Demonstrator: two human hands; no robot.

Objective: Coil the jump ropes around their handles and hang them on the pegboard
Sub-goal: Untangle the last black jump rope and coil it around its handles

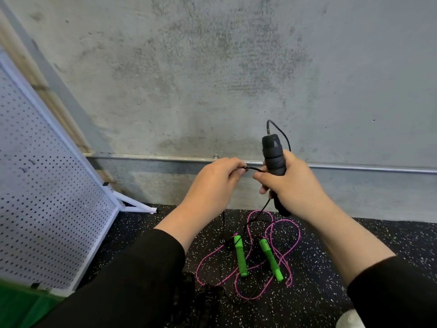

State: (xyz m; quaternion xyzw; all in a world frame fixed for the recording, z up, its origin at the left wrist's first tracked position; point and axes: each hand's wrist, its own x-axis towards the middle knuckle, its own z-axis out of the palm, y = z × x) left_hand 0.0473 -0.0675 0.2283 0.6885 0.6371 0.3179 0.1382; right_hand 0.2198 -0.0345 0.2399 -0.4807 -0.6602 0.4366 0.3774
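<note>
Black jump rope handle (274, 157) upright, gripped in my right hand (293, 185); left hand (215, 183) pinches its cord (254, 168). Two green handles (240, 255) on floor (331, 256).

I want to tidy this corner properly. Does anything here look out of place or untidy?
Yes. The pink rope with two green handles lies loose and tangled on the floor, crossed by the thin black cord. The pegboard leans tilted, with nothing visibly hung on it.
</note>
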